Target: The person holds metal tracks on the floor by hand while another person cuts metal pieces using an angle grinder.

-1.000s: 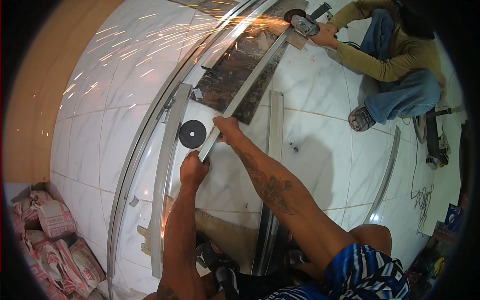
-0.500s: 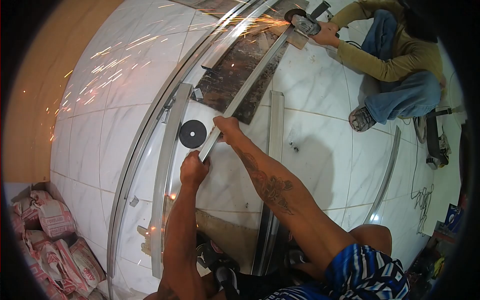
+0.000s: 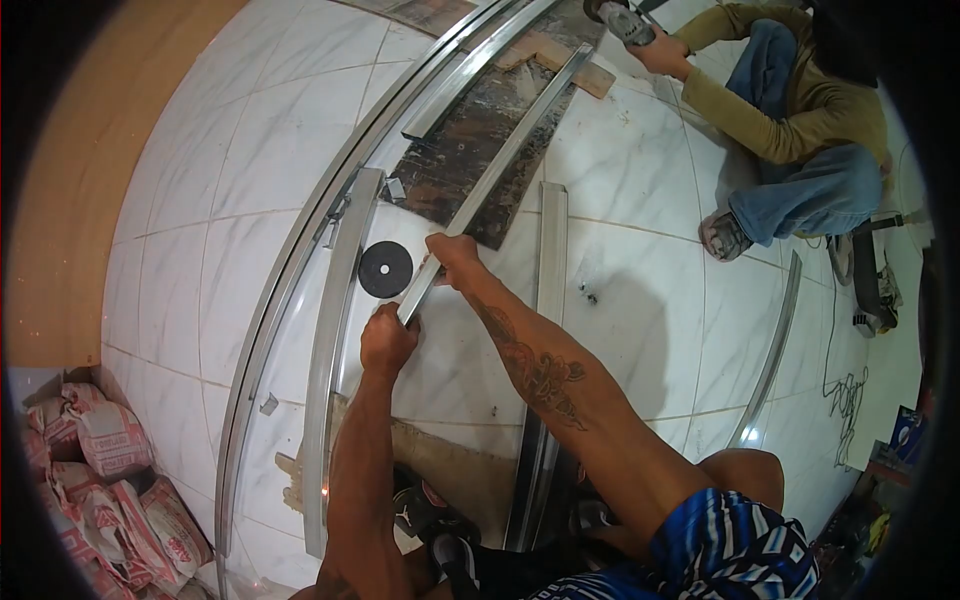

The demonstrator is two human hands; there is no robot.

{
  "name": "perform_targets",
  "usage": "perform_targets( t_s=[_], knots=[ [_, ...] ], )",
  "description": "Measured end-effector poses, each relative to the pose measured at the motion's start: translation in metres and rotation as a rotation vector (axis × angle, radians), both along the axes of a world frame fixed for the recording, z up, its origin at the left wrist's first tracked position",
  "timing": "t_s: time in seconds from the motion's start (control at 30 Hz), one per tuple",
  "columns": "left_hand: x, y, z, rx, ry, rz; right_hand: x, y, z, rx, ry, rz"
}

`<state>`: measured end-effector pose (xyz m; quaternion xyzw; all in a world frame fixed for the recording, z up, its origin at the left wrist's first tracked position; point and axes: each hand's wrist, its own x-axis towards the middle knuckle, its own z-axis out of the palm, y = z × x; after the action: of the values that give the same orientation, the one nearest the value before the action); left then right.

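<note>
"Head view: where to look for the metal bar (image 3: 510, 150)?"

"Look from centre to upper centre of the frame: slanting up and right, across the dark board (image 3: 445, 165), far end over a small wood scrap (image 3: 597, 80)."

"And the grip?"

"Clamped at the near end. See left hand (image 3: 388, 338) just left of centre, fingers curled together round the bar; right hand (image 3: 455, 260) a little above, likewise wrapped round. Cannot tell the exact set of the fingertips, mostly hidden."

"Anything near the far end?"

"Note the grinder (image 3: 628, 24) at the top edge, right of centre, in a co-worker's hands (image 3: 660, 55), apart from the bar."

"How to hold well?"

"Judging from here: grip evenly with both hands, brace against twist, avoid rocking the far end. Mind the loose black disc (image 3: 385, 268) on the floor (image 3: 260, 180), just beside the left hand."
</note>
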<state>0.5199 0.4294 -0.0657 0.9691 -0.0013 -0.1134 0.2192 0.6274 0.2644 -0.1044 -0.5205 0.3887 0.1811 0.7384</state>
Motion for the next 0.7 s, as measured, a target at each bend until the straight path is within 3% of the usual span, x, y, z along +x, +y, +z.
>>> perform_targets(
  t_s=[0.37, 0.7],
  knots=[
    [0.000, -0.001, 0.002, 0.019, 0.018, -0.008, -0.002, -0.001, 0.003, -0.003, -0.018, 0.032],
    [-0.017, -0.014, 0.004, -0.052, -0.049, 0.070, -0.011, -0.016, 0.005, 0.171, -0.021, -0.011]
  ],
)
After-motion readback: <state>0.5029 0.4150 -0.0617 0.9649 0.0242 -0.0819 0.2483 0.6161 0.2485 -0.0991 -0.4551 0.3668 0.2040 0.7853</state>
